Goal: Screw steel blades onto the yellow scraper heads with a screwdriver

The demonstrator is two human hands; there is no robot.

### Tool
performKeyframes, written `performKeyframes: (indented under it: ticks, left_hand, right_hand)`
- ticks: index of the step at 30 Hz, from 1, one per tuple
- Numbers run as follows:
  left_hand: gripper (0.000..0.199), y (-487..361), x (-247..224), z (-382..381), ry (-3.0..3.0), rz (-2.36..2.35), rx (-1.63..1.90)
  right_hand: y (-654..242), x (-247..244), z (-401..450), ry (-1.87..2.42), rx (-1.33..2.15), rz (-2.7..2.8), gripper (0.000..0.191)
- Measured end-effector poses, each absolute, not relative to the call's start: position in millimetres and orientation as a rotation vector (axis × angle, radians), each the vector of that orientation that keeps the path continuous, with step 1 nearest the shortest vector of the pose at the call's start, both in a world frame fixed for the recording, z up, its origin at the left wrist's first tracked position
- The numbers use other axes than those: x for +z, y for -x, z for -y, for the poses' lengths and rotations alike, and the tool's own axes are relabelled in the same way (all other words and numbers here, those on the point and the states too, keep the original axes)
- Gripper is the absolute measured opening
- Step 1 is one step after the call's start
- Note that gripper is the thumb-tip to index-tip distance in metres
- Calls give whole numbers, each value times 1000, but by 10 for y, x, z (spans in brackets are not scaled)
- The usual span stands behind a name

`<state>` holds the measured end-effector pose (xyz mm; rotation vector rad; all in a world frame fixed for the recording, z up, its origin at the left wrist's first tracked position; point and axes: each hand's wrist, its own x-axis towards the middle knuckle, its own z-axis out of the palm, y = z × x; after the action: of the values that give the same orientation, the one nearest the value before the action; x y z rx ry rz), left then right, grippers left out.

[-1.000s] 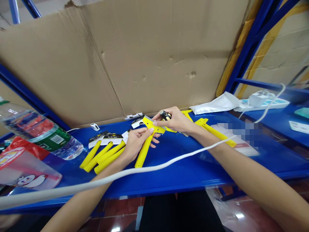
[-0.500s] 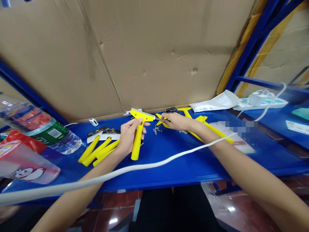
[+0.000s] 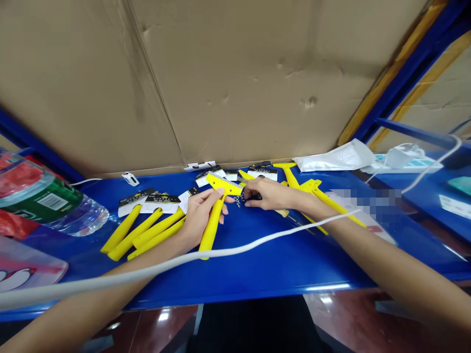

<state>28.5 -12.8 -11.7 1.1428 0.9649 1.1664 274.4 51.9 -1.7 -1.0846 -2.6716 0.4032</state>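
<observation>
We cannot tell whether our right hand point(image 3: 265, 192) pinches anything: its fingers curl downward beside small pale pieces point(image 3: 237, 202), partly hiding a dark object point(image 3: 255, 196). At nine o'clock, a bottle point(image 3: 55, 198) is cut off by the view's edge. Just off centre, toward seven o'clock, our left hand point(image 3: 198, 214) grips the yellow scraper point(image 3: 212, 228) between thumb and fingers; its flat, holed head carries a grey edge, and a white cable point(image 3: 228, 252) crosses its handle's lower end.
</observation>
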Motion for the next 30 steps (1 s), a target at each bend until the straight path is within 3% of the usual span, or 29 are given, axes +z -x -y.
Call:
performKeyframes:
  ticks: [3, 10, 16, 20, 25, 30]
  left_hand:
    - [38, -247, -94, 166, -1176, -1002, 1152]
    - [36, -251, -36, 208, -1197, -1051, 1100]
    - [40, -274, -2, 231, -1140, -1074, 1069]
    - [39, -294, 44, 275, -1100, -1055, 1054]
    - [37, -292, 89, 298, -1048, -1035, 1043]
    - [34, -242, 33, 281, -1037, -1033, 986]
  right_hand:
    - [-2762, -93, -500, 1080, 437, 2634, 3]
    - [-2749, -161, -337, 1103, 63, 2594, 22]
    - [-2621, -32, -213, 806, 30, 2187, 10]
    - [-2489, -15, -52, 719, -5, 2208, 12]
    - [-2413, -82, 82, 763, 181, 2205, 15]
    - [-2340, -57, 133, 861, 575, 1913, 7]
